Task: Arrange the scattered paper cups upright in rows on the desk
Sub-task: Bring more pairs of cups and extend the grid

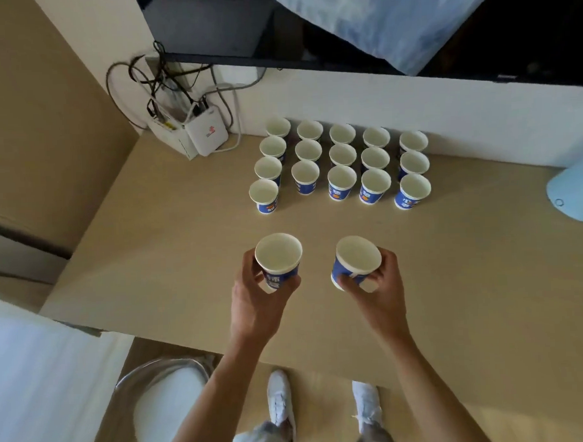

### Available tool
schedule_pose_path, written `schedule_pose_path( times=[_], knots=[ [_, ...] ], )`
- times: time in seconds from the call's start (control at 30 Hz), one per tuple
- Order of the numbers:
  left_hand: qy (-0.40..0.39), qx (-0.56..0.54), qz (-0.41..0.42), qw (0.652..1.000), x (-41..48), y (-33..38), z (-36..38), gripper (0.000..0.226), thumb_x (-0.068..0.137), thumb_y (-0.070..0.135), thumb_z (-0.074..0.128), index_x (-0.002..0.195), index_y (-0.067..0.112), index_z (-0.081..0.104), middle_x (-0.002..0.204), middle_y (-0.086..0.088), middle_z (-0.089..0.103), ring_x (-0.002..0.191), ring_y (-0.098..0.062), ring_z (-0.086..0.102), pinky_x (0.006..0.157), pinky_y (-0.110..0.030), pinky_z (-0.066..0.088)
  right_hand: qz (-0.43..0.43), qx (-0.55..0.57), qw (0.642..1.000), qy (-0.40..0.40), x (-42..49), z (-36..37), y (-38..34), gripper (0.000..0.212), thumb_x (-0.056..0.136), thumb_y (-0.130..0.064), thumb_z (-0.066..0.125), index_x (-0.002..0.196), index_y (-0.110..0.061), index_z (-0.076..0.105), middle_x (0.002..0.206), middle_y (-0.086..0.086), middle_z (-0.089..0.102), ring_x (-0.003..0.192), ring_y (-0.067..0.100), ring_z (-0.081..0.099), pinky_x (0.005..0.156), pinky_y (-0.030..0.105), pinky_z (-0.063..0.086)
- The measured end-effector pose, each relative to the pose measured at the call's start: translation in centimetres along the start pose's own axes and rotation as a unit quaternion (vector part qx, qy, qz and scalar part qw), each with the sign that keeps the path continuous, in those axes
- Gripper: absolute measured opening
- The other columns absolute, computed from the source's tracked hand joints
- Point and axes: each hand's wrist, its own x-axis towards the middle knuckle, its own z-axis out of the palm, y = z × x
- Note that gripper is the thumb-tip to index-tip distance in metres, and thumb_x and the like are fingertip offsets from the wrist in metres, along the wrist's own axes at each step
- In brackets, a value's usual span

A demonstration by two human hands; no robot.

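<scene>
Several blue-and-white paper cups (342, 182) stand upright in rows near the back of the beige desk (172, 245). The leftmost column reaches one cup (264, 196) nearer to me than the others. My left hand (253, 298) grips another paper cup (278, 261) upright above the desk's middle. My right hand (380, 284) holds a second cup (356, 261), tilted a little to the left. Both held cups are in front of the rows, apart from them.
A white router (207, 132) with a tangle of cables sits at the desk's back left corner. A dark monitor (210, 28) hangs above. A light blue object (573, 191) lies at the right edge. A clear chair (164, 400) and my white shoes are below the desk.
</scene>
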Motion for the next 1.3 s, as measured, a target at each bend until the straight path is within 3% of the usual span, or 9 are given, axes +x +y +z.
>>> schedule_pose_path(
  times=[0.2, 0.4, 0.53, 0.7, 0.8, 0.97, 1.3],
  knots=[
    [-0.001, -0.001, 0.017, 1.0, 4.3, -4.6, -0.7, 0.06, 0.071, 0.02, 0.09, 0.119, 0.036, 0.058, 0.107, 0.028, 0.068, 0.1, 0.001, 0.068, 0.082, -0.03, 0.058, -0.034, -0.006, 0.999, -0.006, 4.8, 5.3, 2.2, 0.062, 0.071, -0.016, 0.089, 0.119, -0.028, 0.052, 0.111, -0.015, 0.064, 0.091, 0.014, 0.068, 0.08, 0.027, 0.058],
    [-0.019, -0.014, 0.055, 0.998, 7.0, -8.4, 0.3, 0.062, 0.071, 0.021, 0.09, 0.12, 0.039, 0.057, 0.111, 0.027, 0.068, 0.104, 0.002, 0.067, 0.078, -0.013, 0.054, -0.065, -0.037, 0.997, -0.012, 9.9, 9.6, 5.1, 0.063, 0.069, -0.017, 0.09, 0.119, -0.019, 0.053, 0.11, -0.011, 0.066, 0.095, 0.019, 0.067, 0.091, 0.045, 0.058],
    [-0.036, -0.02, 0.084, 0.996, 8.6, -10.2, 1.3, 0.06, 0.07, 0.02, 0.091, 0.115, 0.043, 0.057, 0.109, 0.03, 0.068, 0.103, 0.005, 0.067, 0.078, -0.007, 0.05, -0.09, -0.067, 0.994, -0.015, 12.5, 10.9, 7.1, 0.064, 0.068, -0.022, 0.089, 0.12, -0.022, 0.052, 0.11, -0.016, 0.065, 0.099, 0.018, 0.067, 0.094, 0.039, 0.056],
    [-0.045, -0.027, 0.124, 0.991, 11.0, -11.7, 2.3, 0.057, 0.067, 0.028, 0.086, 0.118, 0.037, 0.06, 0.11, 0.025, 0.07, 0.107, -0.001, 0.068, 0.084, -0.011, 0.052, -0.112, -0.071, 0.991, -0.013, 15.7, 11.9, 8.6, 0.064, 0.068, -0.024, 0.088, 0.121, -0.024, 0.052, 0.109, -0.014, 0.067, 0.092, 0.007, 0.067, 0.079, 0.017, 0.051],
    [-0.054, -0.03, 0.139, 0.988, 11.9, -12.6, 2.9, 0.058, 0.067, 0.028, 0.085, 0.119, 0.033, 0.06, 0.111, 0.022, 0.071, 0.108, -0.004, 0.068, 0.089, -0.017, 0.054, -0.119, -0.079, 0.99, -0.01, 17.5, 12.7, 9.3, 0.064, 0.066, -0.025, 0.087, 0.119, -0.022, 0.051, 0.106, -0.015, 0.067, 0.088, -0.002, 0.066, 0.075, 0.017, 0.051],
    [-0.051, -0.027, 0.148, 0.987, 12.0, -13.3, 3.3, 0.057, 0.066, 0.029, 0.085, 0.116, 0.04, 0.059, 0.11, 0.025, 0.07, 0.107, -0.001, 0.068, 0.087, -0.014, 0.053, -0.127, -0.086, 0.988, 0.0, 18.7, 13.7, 10.2, 0.062, 0.065, -0.023, 0.088, 0.115, -0.022, 0.052, 0.099, -0.018, 0.067, 0.081, -0.008, 0.065, 0.066, 0.011, 0.05],
    [-0.067, -0.024, 0.122, 0.99, 12.1, -13.8, 3.8, 0.059, 0.062, 0.04, 0.083, 0.117, 0.039, 0.061, 0.111, 0.022, 0.072, 0.103, -0.001, 0.071, 0.08, -0.025, 0.055, -0.136, -0.094, 0.986, 0.021, 19.8, 14.6, 10.7, 0.06, 0.064, -0.022, 0.087, 0.114, -0.025, 0.053, 0.106, -0.014, 0.069, 0.09, -0.002, 0.066, 0.075, 0.015, 0.054]
  ],
)
